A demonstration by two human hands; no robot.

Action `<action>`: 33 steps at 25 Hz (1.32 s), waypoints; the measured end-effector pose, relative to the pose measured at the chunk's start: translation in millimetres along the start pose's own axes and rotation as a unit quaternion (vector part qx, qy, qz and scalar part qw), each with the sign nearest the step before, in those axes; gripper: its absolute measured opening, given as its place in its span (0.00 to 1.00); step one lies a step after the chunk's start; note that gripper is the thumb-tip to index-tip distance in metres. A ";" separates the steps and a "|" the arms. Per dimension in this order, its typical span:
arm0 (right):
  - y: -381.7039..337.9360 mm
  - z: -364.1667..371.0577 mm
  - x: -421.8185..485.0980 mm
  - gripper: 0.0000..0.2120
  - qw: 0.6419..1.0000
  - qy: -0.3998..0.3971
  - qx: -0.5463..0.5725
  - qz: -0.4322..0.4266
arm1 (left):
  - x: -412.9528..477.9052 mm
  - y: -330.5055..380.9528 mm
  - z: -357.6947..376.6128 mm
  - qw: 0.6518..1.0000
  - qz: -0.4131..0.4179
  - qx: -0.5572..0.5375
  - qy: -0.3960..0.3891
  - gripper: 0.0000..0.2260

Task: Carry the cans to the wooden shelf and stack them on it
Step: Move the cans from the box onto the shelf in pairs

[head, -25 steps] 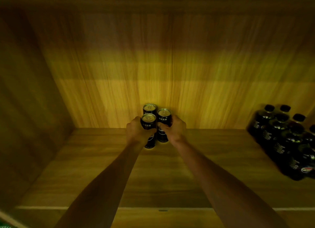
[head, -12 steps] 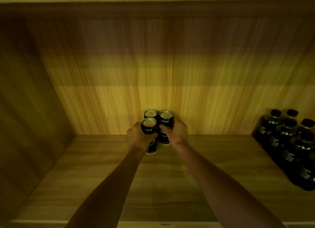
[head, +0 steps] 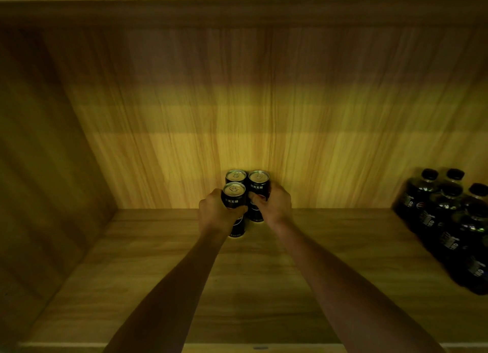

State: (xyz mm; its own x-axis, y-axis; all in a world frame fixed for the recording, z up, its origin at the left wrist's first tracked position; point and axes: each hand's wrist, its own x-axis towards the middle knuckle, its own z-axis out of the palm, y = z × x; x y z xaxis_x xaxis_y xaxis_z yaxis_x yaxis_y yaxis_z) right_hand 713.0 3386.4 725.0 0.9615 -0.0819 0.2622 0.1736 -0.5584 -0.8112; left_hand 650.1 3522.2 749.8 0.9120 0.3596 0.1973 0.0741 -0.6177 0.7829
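Now both hands' fingers wrap upright cans.

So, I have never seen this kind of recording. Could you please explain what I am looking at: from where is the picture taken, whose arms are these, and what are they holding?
The picture comes from a camera worn on a person's head, looking forward and down, so the two bare arms are that person's own. There is no machine here. They reach into a wooden shelf with a wooden back wall. Three black cans stand close together near that wall. The left hand is wrapped around the front can. The right hand grips the right can. The back can stands behind them; I cannot tell whether a hand touches it. At the far right stands a group of dark bottles, untouched.
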 end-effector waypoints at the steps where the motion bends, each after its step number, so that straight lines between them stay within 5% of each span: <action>1: -1.2 -2.8 -1.4 0.24 1.000 -0.016 -0.004 0.004 | -0.5 2.4 -2.7 1.000 -0.003 -0.001 -0.011 0.27; 7: -6.4 -50.3 -27.3 0.30 0.979 -0.121 -0.147 -0.075 | -22.9 12.0 -41.8 0.977 0.044 0.182 -0.099 0.31; 11: -16.3 -100.4 -66.9 0.37 0.908 -0.194 -0.340 -0.149 | -58.9 -2.4 -69.8 0.895 0.187 0.370 -0.163 0.37; 14: -18.1 -120.9 -93.1 0.38 0.869 -0.215 -0.413 -0.169 | -88.1 2.2 -80.2 0.859 0.259 0.408 -0.172 0.42; 20: -35.5 -143.8 -158.5 0.38 0.865 -0.188 -0.421 -0.196 | -144.6 10.2 -97.7 0.851 0.285 0.414 -0.151 0.38; 28: -45.2 -154.2 -287.1 0.38 0.868 -0.186 -0.434 -0.153 | -232.5 -25.8 -131.2 0.867 0.270 0.380 -0.177 0.45; 33: -44.0 -134.2 -363.5 0.36 0.869 -0.205 -0.421 -0.162 | -289.1 -73.0 -146.9 0.859 0.273 0.389 -0.189 0.36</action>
State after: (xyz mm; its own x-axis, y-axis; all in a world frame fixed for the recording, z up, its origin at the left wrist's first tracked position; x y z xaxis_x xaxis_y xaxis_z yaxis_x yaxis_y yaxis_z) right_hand 327.3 3330.0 735.5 0.9161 0.3967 0.0578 0.3981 -0.9172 -0.0142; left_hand 321.8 3566.1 722.3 0.9517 -0.2939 0.0891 -0.2928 -0.9558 -0.0256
